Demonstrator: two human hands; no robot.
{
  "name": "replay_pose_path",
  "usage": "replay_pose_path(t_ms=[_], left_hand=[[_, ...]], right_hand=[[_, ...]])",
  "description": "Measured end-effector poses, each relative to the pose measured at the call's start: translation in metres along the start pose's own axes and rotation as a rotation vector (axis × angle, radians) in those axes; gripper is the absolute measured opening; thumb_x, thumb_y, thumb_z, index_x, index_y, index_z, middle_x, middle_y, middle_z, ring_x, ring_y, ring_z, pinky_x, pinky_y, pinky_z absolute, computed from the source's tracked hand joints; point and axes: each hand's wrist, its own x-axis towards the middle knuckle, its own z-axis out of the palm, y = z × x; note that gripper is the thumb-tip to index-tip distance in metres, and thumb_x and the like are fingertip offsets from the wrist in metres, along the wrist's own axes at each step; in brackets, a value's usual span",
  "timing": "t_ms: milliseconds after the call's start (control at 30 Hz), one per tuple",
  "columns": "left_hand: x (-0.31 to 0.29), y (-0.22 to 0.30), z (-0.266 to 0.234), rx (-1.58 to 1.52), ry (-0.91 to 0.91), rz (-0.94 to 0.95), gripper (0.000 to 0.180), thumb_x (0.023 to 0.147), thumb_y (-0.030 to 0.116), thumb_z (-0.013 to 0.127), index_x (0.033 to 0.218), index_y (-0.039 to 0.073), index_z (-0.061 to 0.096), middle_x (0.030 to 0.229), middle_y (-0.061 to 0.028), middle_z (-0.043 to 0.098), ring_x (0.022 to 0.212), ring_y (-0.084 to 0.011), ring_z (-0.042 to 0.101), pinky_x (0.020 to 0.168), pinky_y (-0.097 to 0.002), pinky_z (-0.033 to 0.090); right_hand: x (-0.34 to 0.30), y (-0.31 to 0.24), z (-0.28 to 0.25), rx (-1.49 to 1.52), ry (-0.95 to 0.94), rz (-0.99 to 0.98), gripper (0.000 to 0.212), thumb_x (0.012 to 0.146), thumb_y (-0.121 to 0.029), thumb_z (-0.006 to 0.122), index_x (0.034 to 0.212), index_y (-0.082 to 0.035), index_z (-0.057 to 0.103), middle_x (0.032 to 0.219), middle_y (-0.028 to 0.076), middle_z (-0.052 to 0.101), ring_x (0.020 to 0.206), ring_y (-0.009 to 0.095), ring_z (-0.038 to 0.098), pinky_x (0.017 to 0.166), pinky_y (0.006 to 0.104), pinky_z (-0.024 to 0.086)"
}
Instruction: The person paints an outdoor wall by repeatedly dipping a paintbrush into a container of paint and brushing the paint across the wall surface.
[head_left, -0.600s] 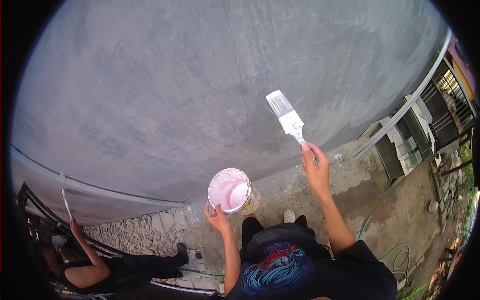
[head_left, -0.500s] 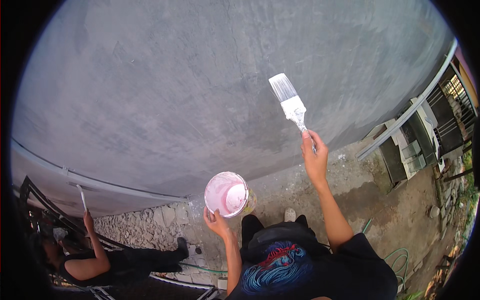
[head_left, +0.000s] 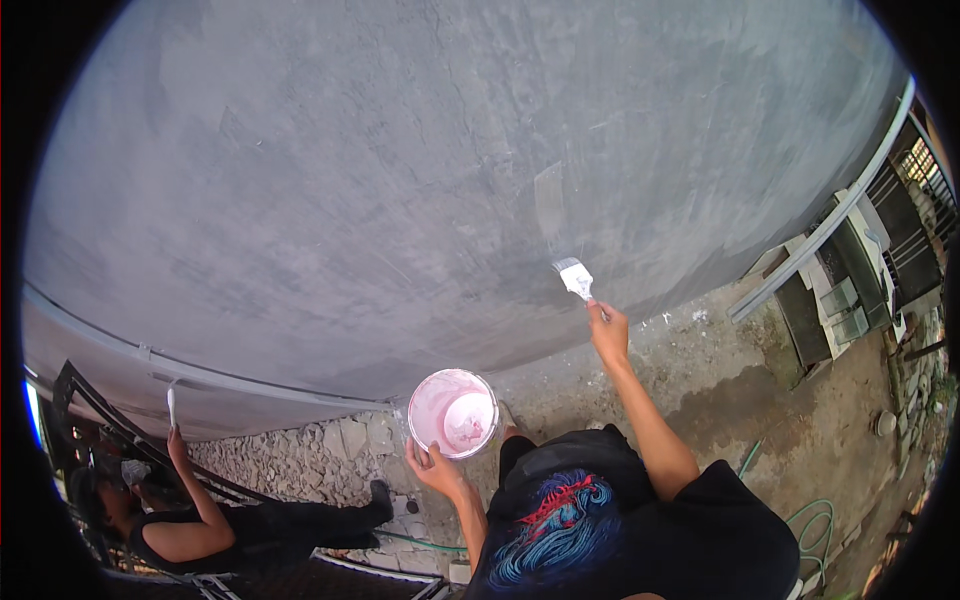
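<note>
My right hand (head_left: 609, 331) is closed round the handle of a paintbrush (head_left: 577, 279) smeared with white paint. The bristles meet the lower part of a grey wall (head_left: 400, 200). Above the brush, a short pale painted streak (head_left: 548, 205) marks the wall. At its rim, my left hand (head_left: 438, 467) grips a paint bucket (head_left: 425, 405), its inside coated pinkish white with paint at the bottom. The bucket's mouth faces up, close to the foot of the wall.
At the lower left a co-worker (head_left: 200, 530) in dark clothes holds a white-handled brush (head_left: 171, 405) to the wall. Rubble (head_left: 290, 453) lies along the wall's base. A green hose (head_left: 822, 520) coils on the ground at right, and a pale pipe (head_left: 820, 240) edges the wall there.
The paintbrush has come down against the wall and moved lower, nearer to me. A pale streak now shows where there was bare grey. The bucket has shifted slightly lower.
</note>
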Motion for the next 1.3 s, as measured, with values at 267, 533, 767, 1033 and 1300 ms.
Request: replay_pose_path(t_ms=[267,533,767,1033,1300], left_hand=[[-0.005,0.007,0.039,-0.032,-0.129,-0.068,0.053,0.089,-0.004,0.053,0.139,0.004,0.042,0.132,-0.0203,0.055,0.117,-0.0267,0.056,0.096,-0.0365,0.047],[-0.013,0.008,0.044,-0.027,-0.15,-0.076,0.054,0.087,-0.006,0.053,0.139,0.005,0.042,0.132,-0.0208,0.055,0.115,-0.0264,0.057,0.094,-0.0359,0.047],[-0.02,0.006,0.039,-0.101,-0.11,-0.064,0.052,0.086,-0.006,0.053,0.136,0.003,0.044,0.13,-0.021,0.056,0.115,-0.0275,0.058,0.094,-0.037,0.048],[-0.02,0.011,0.035,-0.024,-0.06,-0.013,0.05,0.087,-0.004,0.054,0.135,0.003,0.044,0.13,-0.0202,0.057,0.115,-0.0275,0.058,0.093,-0.0374,0.05],[-0.025,0.004,0.041,-0.095,-0.092,-0.054,0.049,0.087,-0.004,0.054,0.134,0.003,0.045,0.128,-0.0203,0.057,0.113,-0.0271,0.059,0.092,-0.0365,0.05]], right_hand=[[-0.061,-0.188,-0.043,0.219,-0.039,-0.284,0.04,0.096,-0.034,0.061,0.106,0.004,0.067,0.065,-0.001,0.053,0.059,0.006,0.047,0.052,0.025,0.036],[-0.017,-0.112,-0.019,-0.057,0.171,-0.544,0.035,0.097,-0.031,0.06,0.102,0.003,0.066,0.064,0.01,0.055,0.057,0.014,0.05,0.055,0.0312,0.04],[0.038,0.101,-0.022,-0.394,0.236,-0.169,0.044,0.091,-0.04,0.061,0.105,0.001,0.069,0.089,0.025,0.069,0.088,0.04,0.067,0.079,0.041,0.049],[-0.02,-0.121,-0.029,0.069,0.045,-0.149,0.04,0.095,-0.036,0.061,0.1,0.003,0.07,0.065,0.003,0.055,0.06,0.011,0.049,0.056,0.0293,0.038],[-0.059,-0.22,-0.047,0.221,-0.004,-0.465,0.039,0.097,-0.037,0.059,0.1,0.001,0.069,0.063,-0.004,0.047,0.058,0.005,0.042,0.05,0.0254,0.032]])
